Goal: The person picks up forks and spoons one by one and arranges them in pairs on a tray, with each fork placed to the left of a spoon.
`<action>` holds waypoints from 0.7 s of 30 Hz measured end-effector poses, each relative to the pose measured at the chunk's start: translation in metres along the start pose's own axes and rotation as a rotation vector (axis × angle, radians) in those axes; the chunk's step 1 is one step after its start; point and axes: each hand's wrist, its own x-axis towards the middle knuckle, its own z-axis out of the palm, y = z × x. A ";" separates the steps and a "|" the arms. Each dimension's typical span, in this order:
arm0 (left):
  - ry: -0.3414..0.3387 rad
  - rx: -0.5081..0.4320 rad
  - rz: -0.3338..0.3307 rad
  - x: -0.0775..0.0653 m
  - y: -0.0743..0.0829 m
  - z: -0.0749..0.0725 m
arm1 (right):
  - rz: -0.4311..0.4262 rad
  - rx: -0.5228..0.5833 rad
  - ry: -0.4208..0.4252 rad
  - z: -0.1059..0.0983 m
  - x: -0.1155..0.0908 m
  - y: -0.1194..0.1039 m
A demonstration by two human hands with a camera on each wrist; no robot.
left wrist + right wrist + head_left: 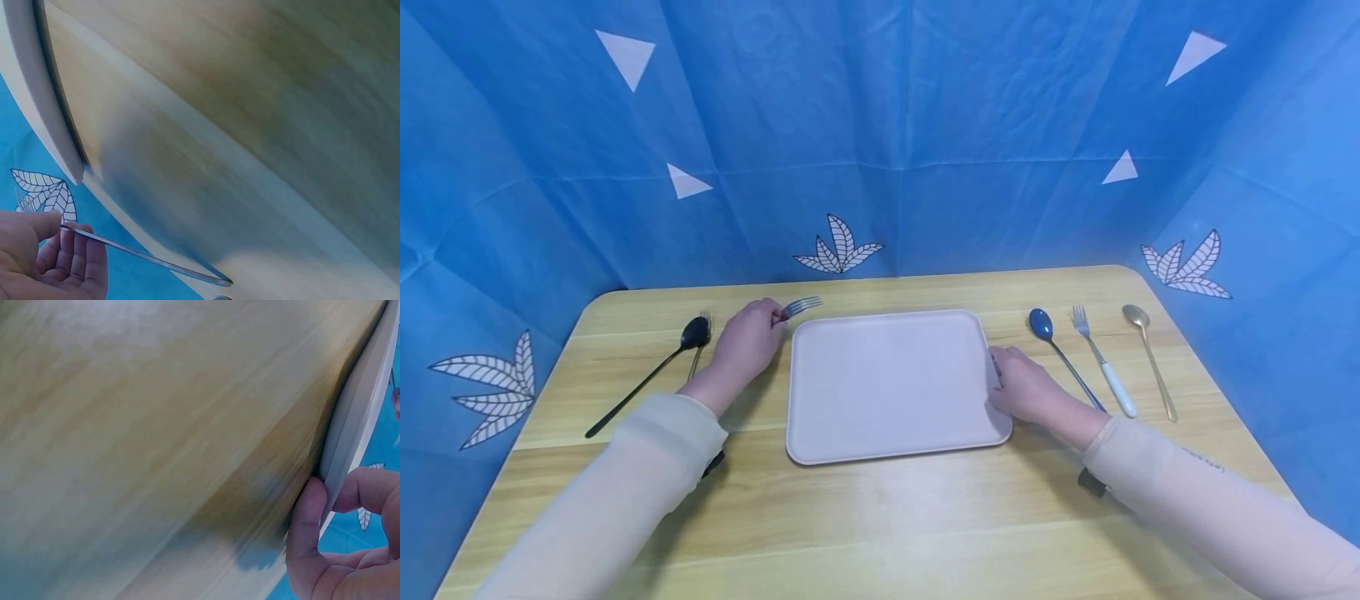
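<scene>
Between thumb and fingers, my left hand pinches a fork just off the tray's upper left corner. The fork's tines point right, and in the left wrist view its thin metal handle slants down away from the fingers. A pale rectangular tray lies on the wooden table with a bare surface. My right hand grips the tray's right edge; the right wrist view shows thumb and finger on either side of the rim.
Left of the tray lie a black spoon and another gold-toned utensil, partly hidden by the arm. On the right are a dark blue spoon, a fork with a pale handle and a gold spoon. Blue cloth surrounds the table.
</scene>
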 end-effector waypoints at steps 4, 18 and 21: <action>-0.003 -0.009 0.006 -0.002 0.003 0.000 | -0.002 0.002 0.001 0.001 0.000 0.000; 0.015 -0.026 0.034 -0.005 0.009 -0.001 | -0.001 -0.007 -0.001 0.000 0.000 0.000; 0.016 -0.035 0.033 -0.005 0.009 0.000 | -0.003 -0.008 0.001 0.000 0.000 0.000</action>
